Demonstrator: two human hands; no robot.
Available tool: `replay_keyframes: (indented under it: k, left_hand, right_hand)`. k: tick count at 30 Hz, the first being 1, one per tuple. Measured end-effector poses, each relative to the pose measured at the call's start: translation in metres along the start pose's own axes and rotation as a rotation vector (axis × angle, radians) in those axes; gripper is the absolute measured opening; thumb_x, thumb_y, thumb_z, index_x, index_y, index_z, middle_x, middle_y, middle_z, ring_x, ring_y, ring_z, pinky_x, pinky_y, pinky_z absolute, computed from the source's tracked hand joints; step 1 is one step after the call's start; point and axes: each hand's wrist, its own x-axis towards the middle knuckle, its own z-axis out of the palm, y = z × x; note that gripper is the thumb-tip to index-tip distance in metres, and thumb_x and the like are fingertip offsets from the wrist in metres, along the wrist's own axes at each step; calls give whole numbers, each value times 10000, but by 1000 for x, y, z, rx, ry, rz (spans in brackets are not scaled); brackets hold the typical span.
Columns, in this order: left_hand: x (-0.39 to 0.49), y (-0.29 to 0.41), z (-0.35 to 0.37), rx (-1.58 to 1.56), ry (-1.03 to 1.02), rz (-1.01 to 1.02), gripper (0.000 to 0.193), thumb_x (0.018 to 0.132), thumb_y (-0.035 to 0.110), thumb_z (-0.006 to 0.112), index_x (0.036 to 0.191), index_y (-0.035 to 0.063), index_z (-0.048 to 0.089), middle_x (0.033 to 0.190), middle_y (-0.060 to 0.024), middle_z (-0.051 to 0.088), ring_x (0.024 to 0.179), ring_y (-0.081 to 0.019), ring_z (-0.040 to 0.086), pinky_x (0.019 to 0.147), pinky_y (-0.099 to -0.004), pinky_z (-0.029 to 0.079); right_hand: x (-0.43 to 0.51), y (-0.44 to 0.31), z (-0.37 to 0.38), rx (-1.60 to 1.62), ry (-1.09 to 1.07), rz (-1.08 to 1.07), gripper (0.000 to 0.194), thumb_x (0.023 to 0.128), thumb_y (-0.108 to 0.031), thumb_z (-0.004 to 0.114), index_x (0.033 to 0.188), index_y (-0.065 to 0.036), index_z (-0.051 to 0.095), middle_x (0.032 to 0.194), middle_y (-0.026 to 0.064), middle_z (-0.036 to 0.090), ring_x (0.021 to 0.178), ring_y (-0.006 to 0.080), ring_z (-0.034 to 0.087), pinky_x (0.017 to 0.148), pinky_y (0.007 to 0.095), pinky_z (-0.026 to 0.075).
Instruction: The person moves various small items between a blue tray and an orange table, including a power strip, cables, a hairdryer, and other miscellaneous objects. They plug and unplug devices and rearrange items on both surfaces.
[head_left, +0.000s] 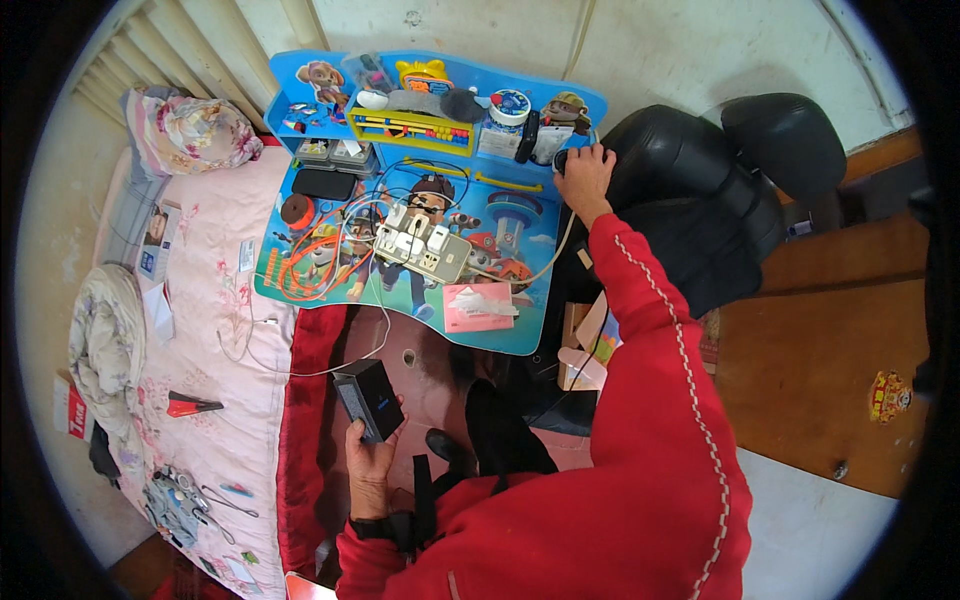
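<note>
In my left hand is a small black cardboard box with blue lettering, held tilted in front of the bed's edge. The thumb lies on its near side and the fingers wrap around the far side. My right hand reaches to the right end of the blue desk shelf. Its fingers curl over a dark round object, which they mostly hide. Close by stand a white-lidded tub and a black case. A black leather chair is just right of that hand.
On the cartoon-printed desk lie a power strip with plugged-in adapters, orange cable and a tissue pack. Left is a bed with a red-and-black object. A white cable hangs between bed and desk.
</note>
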Motion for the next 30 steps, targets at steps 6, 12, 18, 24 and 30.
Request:
replay_keyframes:
  k: [6,12,18,24,30]
  left_hand:
    - [3,2,5,5,7,-1,635,772,306,666,1310,43,454,1259,-157,541,1184,-341,504,958,-470,443]
    - [1,1,0,11,44,5,649,767,319,668,1309,36,450,1259,-162,539,1180,-342,507,958,-465,442]
    - [-1,0,-4,-13,48,0,673,763,319,670,1320,25,432,1270,-165,530,1180,-342,505,961,-465,437]
    - [4,-2,2,7,18,4,675,774,323,656,1327,16,422,1280,-174,520,1189,-341,498,976,-479,419]
    - [7,-3,-3,28,33,-5,681,794,317,650,1351,19,397,1304,-174,501,1208,-357,483,1001,-507,396]
  right_hand:
    - [10,8,33,-144,-1,-59,313,708,-263,710,928,-43,675,969,113,641,1115,293,486,965,515,298]
    - [13,0,57,-232,43,-49,288,721,-239,691,901,-13,688,991,100,624,1127,284,468,960,517,307]
    - [14,10,44,-94,-59,-67,273,748,-251,666,942,-59,686,1018,93,601,1129,276,455,956,527,300]
    - [14,17,25,-36,-163,-116,590,668,-444,761,1088,-53,621,1090,85,586,1150,263,449,973,531,296]
    - [31,4,23,-163,-387,-51,536,743,-519,677,1038,-71,664,1105,86,624,1164,276,471,914,585,329]
